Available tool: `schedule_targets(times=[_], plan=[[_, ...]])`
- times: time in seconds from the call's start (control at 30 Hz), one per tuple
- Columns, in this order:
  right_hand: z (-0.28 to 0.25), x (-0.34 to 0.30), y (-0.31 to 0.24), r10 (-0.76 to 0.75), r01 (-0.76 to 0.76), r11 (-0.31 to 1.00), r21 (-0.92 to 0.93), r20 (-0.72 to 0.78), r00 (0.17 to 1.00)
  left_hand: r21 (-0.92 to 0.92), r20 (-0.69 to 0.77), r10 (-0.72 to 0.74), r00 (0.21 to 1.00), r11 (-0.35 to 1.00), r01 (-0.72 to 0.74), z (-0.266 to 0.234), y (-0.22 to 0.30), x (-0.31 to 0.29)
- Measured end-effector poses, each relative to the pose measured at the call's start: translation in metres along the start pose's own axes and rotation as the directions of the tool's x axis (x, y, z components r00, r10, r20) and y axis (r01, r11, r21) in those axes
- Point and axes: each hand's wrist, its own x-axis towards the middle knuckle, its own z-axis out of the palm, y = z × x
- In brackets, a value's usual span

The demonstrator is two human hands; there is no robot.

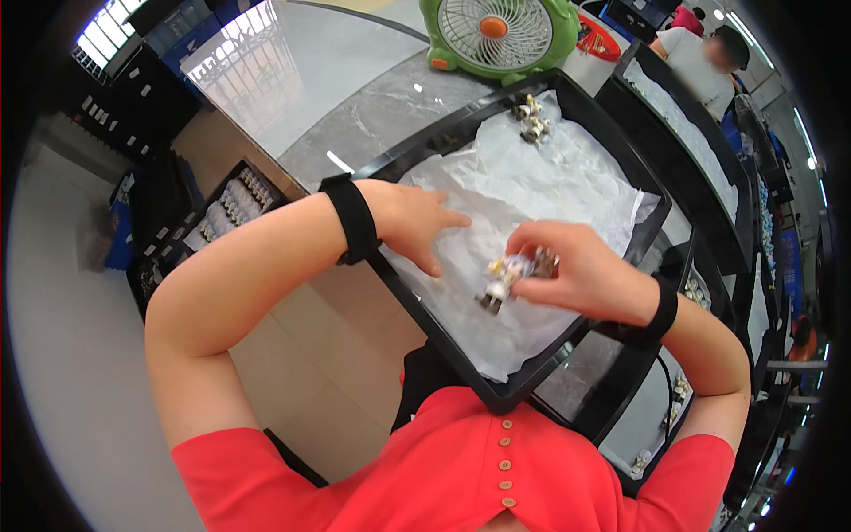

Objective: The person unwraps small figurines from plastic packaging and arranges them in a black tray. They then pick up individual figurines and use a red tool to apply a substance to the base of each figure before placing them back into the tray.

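In front of me lies a black tray [441, 348] lined with crumpled white paper [576, 191]. My left hand [418, 222] rests on or just over the paper near the tray's left side, its fingers spread and nothing in them. Over the middle of the paper, my right hand [576, 270] pinches small figurines [505, 275], white and yellow with dark brown parts. They are slightly blurred, and my fingers cover some of them, so how many cannot be told. More figurines [532, 120] of the same look lie at the tray's far end.
A green fan [496, 31] stands on the grey table [355, 111] beyond the tray. More black trays [683, 124] run along the right, some with figurines. At the lower left, a tray holds rows of small white pieces [238, 202]. A person in a white shirt [687, 62] is at the far right.
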Motion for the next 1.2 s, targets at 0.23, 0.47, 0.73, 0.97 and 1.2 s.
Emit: schedule_targets(times=[0.23, 0.47, 0.73, 0.97, 1.2], plan=[[0.043, -0.029, 0.0, 0.087, -0.05, 0.985, -0.164, 0.227, 0.97, 0.052, 0.063, -0.067, 0.996, 0.997, 0.064, -0.002, 0.004, 0.004], [0.044, -0.036, 0.006, 0.129, -0.097, 0.986, -0.139, 0.241, 0.962, 0.033, 0.002, 0.089, 0.996, 0.995, -0.089, 0.004, 0.046, -0.006], [0.04, -0.043, -0.008, 0.107, -0.077, 0.992, -0.104, 0.321, 0.941, -0.114, 0.171, 0.191, 0.967, 0.978, -0.173, 0.006, 0.081, -0.001], [0.036, -0.038, 0.008, 0.1, -0.078, 0.995, -0.07, 0.431, 0.897, -0.048, 0.116, 0.241, 0.964, 0.97, -0.236, 0.012, 0.098, 0.012], [0.032, -0.041, 0.015, 0.071, -0.105, 0.992, 0.074, 0.361, 0.93, -0.117, 0.185, 0.126, 0.975, 0.988, -0.105, 0.012, 0.103, 0.036]])
